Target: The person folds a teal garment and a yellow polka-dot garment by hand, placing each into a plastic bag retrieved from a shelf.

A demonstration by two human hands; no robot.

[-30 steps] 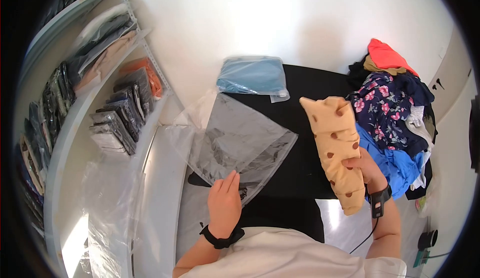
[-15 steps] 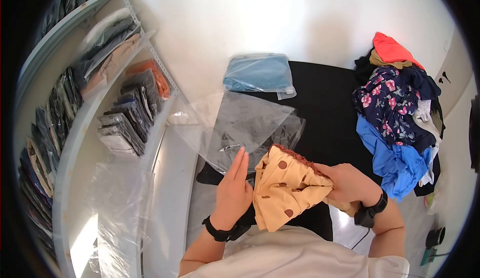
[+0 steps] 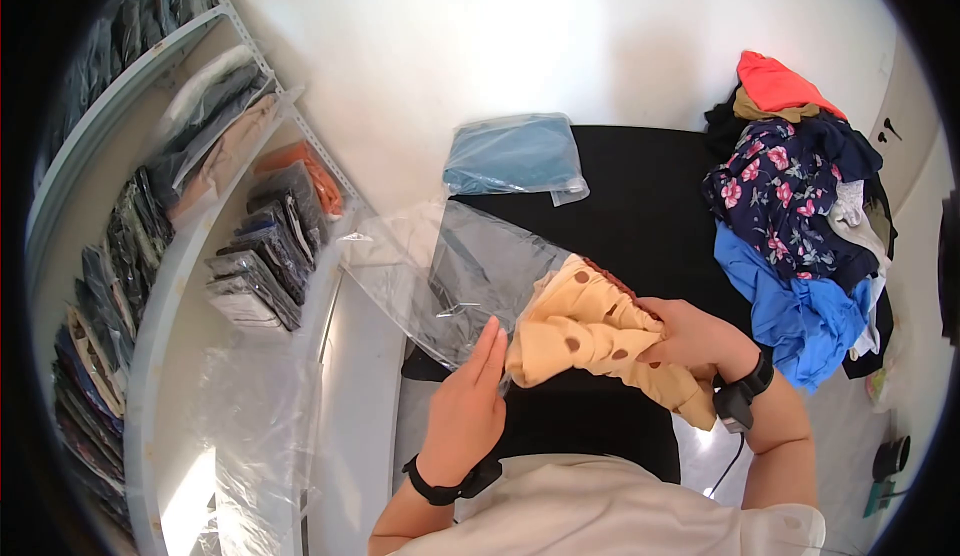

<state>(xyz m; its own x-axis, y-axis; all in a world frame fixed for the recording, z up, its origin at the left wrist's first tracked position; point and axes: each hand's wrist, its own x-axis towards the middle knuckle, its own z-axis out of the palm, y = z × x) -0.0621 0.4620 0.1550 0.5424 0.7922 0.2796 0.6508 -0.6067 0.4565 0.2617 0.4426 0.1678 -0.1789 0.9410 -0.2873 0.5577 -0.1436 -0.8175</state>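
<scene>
My right hand (image 3: 695, 339) grips a bunched yellow garment (image 3: 575, 321) with brown dots and a gathered reddish-brown edge. The garment's left part overlaps the mouth of a clear plastic bag (image 3: 475, 261), and a loose fold hangs below my right wrist. At the bag's near edge is my left hand (image 3: 463, 411), two fingers stretched along the film and the thumb close to the garment. The film runs into this hand, where its hold is partly hidden.
On the black table (image 3: 640, 186), a bagged blue garment (image 3: 513, 156) lies at the back. Piled clothes (image 3: 790, 206), including a floral piece and a blue one (image 3: 790, 306), cover its right side. Shelves (image 3: 165, 306) of bagged clothes stand at left, with loose plastic film (image 3: 250, 436) below.
The yellow garment has moved up and forward over the bag's mouth, flattening and tilting as my right hand pushes it. My left hand stays near the bag's edge, slightly lower.
</scene>
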